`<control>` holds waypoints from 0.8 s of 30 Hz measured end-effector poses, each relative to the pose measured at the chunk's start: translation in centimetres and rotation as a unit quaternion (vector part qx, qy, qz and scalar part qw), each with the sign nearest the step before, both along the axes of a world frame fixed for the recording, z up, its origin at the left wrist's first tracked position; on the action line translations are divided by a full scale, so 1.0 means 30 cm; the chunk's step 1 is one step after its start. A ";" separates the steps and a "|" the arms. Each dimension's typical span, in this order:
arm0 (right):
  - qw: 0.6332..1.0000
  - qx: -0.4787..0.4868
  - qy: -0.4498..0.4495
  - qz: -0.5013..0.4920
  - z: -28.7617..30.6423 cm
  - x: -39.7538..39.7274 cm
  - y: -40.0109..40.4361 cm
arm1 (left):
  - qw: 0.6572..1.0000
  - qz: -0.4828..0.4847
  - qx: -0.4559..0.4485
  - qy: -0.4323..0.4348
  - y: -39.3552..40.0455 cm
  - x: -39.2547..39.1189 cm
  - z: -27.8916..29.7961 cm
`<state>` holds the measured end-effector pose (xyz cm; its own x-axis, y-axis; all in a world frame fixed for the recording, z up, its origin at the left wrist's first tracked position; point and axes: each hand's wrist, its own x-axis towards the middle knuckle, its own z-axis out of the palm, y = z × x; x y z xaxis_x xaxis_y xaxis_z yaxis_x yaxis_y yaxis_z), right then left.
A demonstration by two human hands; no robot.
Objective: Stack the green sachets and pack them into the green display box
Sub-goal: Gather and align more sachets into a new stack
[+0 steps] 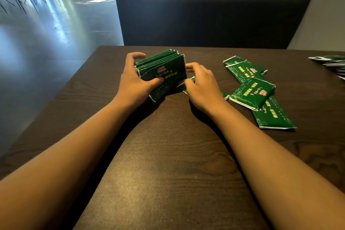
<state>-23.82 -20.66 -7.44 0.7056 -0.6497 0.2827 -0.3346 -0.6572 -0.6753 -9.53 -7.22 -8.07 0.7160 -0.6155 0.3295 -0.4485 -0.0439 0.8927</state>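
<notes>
Item: stack of green sachets (162, 70), several packets pressed face to face and standing on edge on the dark wood-grain table (168, 155), tilted, printed face toward the viewer. Left hand (133, 78): curled round the stack's left end, thumb across the front sachet, fingers arched over the far side. Right hand (200, 84): fingertips at the stack's right edge, thumb and fingers pinching a single sachet (188, 86) that lies low beside the stack, mostly hidden under the hand. Loose sachets (253, 87): a scattered, overlapping group lying flat on the table to the right of the right hand, well apart from the stack, one nearest the table's front edge. Further green-and-silver packets (334, 63): at the far right edge of view, cut off, detail unclear. Backdrop: dark upholstered booth seat back (205, 15) behind the table; glossy floor (46, 33) at left.
</notes>
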 end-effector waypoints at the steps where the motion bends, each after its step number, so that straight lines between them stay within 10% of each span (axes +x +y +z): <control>1: 1.000 -0.021 -0.006 -0.017 0.004 -0.006 -0.002 | 1.000 0.008 -0.007 0.003 -0.001 0.002 -0.002; 8: 0.946 -0.154 0.268 -0.095 0.034 -0.046 -0.017 | 0.997 0.061 -0.037 0.031 -0.001 0.008 -0.003; 24: 0.981 -0.112 0.140 -0.069 0.010 -0.039 -0.035 | 0.998 0.032 -0.022 0.046 -0.002 0.006 -0.002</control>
